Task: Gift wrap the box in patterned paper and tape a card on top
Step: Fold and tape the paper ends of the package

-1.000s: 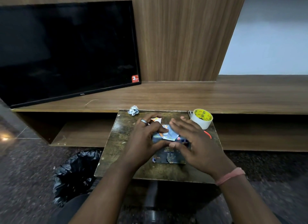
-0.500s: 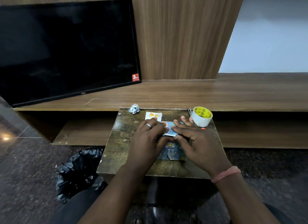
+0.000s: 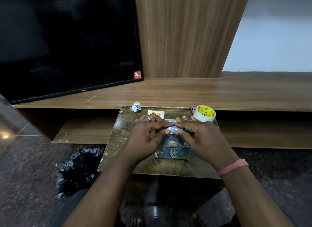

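Observation:
A small box (image 3: 173, 149) wrapped in dark blue cartoon-patterned paper sits in the middle of a small worn table (image 3: 125, 138). My left hand (image 3: 146, 137) and my right hand (image 3: 200, 138) meet over the box's top. Their thumbs and forefingers pinch a light blue fold of paper (image 3: 172, 129) at the top edge. A white card with orange marks (image 3: 156, 113) lies on the table behind my left hand, partly hidden. A roll of clear tape with a yellow core (image 3: 204, 113) stands at the table's far right corner.
A crumpled paper ball (image 3: 136, 106) lies at the table's far left corner. A long wooden shelf (image 3: 185, 93) runs behind the table, with a black TV (image 3: 67, 44) leaning on it. A black bin bag (image 3: 79, 169) sits on the floor to the left.
Both hands have gone from lying flat on the box's top to pinching the paper fold with their fingertips. The camera has moved closer.

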